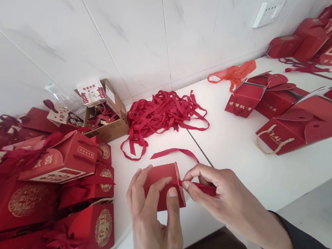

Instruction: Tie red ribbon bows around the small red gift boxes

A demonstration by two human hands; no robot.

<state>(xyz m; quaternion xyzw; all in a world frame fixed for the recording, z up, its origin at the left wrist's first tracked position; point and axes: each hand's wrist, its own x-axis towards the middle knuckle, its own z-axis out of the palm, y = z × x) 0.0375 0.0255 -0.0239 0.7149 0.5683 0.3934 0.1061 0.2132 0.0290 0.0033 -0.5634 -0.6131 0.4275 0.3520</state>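
Observation:
My left hand [154, 217] grips a small red paper box [163, 179] just above the white table [242, 151], fingers wrapped round its sides and thumb on its near face. My right hand [220, 197] pinches a red ribbon [177, 152] at the box's top edge; the ribbon runs under my fingers and loops back over the table behind the box.
A heap of loose red ribbons [163, 114] lies by the wall, beside an open cardboard carton [109, 123]. Finished red boxes with ribbon bows [54, 183] pile up at the left. Open red gift boxes [290, 112] and an orange plastic bag [235, 72] sit at the right.

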